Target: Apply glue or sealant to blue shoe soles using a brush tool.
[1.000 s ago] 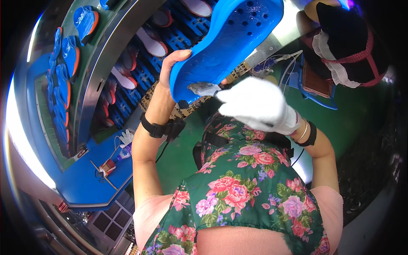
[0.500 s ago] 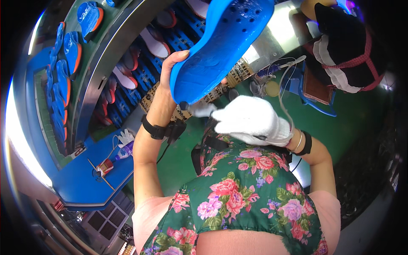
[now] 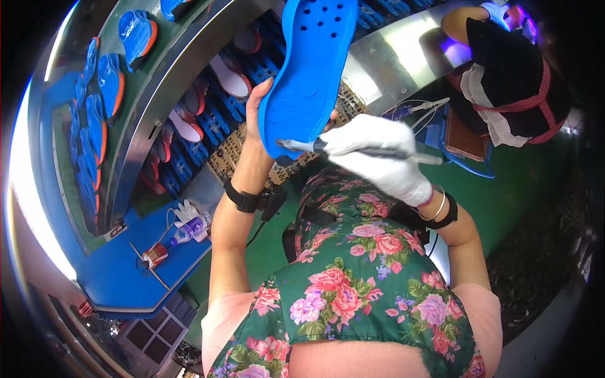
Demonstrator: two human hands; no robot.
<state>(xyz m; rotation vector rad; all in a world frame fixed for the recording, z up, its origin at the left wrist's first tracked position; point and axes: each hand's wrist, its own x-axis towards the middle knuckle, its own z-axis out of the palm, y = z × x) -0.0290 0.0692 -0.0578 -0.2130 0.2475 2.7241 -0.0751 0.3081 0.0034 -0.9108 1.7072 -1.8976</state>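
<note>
Two hands work on one bright blue perforated foam shoe sole (image 3: 313, 69), raised upright above a flowered apron (image 3: 372, 277). The bare left hand (image 3: 265, 116) holds the sole's heel end in a closed grip, while the white-gloved right hand (image 3: 378, 157) clasps a slim grey brush (image 3: 353, 148), its tip touching the heel. More blue and orange soles (image 3: 101, 82) line the curved metal conveyor (image 3: 157, 94) at left.

Left hand (image 3: 261, 120) bare; black wristband with a small black unit on the left wrist, thin black cable trailing from it. Right hand (image 3: 378, 154) in a white fabric glove; thin bangles and a black band at the wrist. Dark green apron with pink roses over short pale pink sleeves.
</note>
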